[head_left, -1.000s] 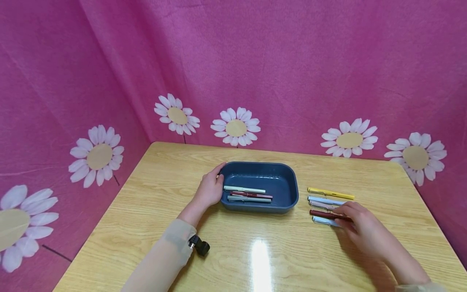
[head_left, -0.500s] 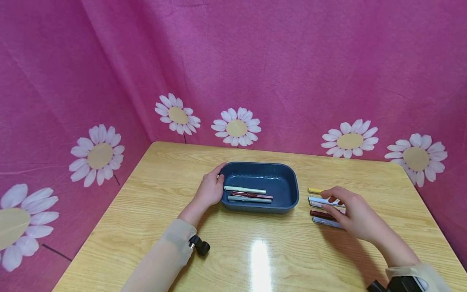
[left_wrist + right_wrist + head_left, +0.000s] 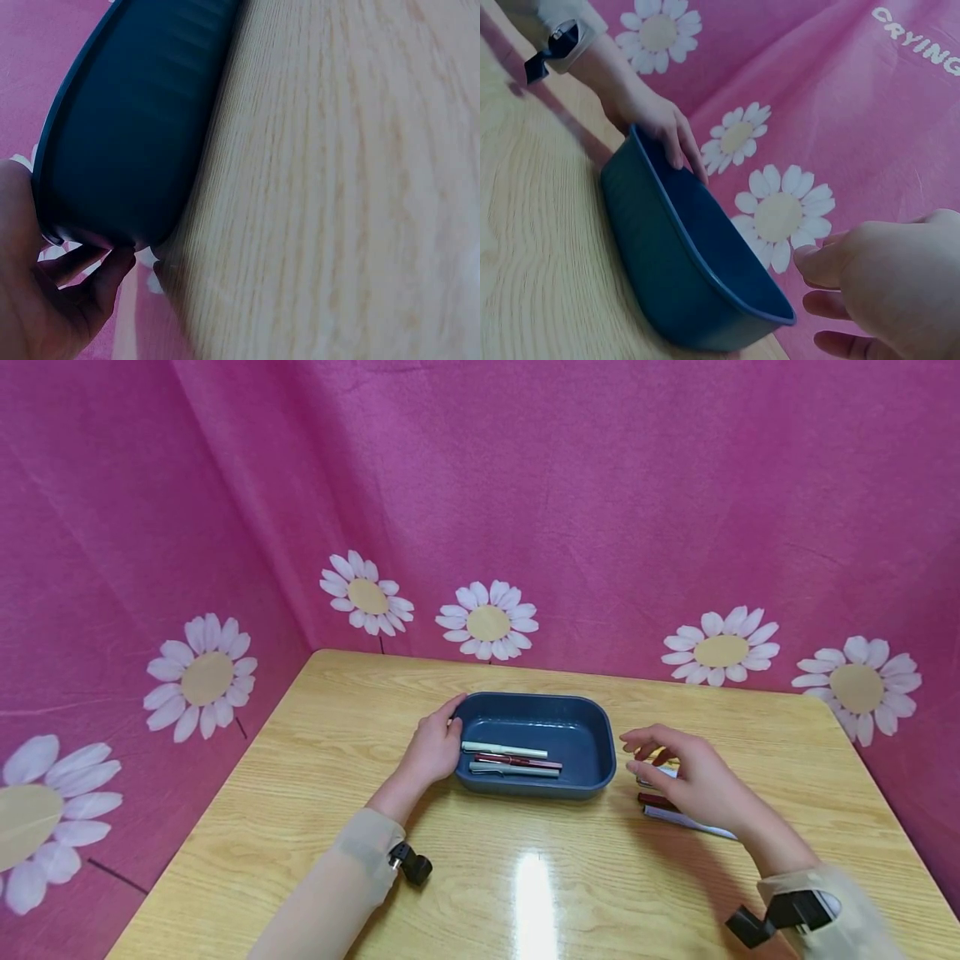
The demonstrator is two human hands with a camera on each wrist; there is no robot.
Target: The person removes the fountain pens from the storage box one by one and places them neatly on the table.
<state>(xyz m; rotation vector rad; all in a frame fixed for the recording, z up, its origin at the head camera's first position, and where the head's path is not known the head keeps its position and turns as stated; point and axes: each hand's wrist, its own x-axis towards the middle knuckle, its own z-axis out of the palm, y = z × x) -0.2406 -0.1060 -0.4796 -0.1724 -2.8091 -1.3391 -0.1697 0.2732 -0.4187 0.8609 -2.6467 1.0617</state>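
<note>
From where I stand, the left hand has its fingers bent around one end of a blue tray, pinching the wall between thumb and fingertips. The tray sits on the wooden surface, just to the right of those fingers. Inside it, nearest to them, lie three pens side by side: a pale green one, a dark red and pink one and a grey one on the person's side.

The right hand hangs over more pens just past the tray's opposite end. Its fingers are loosely curved and parted from the thumb, with nothing visible between them. Under the thumb a pale pen shows in part. Closer to the person than those fingertips come a dark red pen, partly hidden by the hand, and a pale lavender one. Beyond both sets of fingers hangs a pink curtain printed with daisies.
</note>
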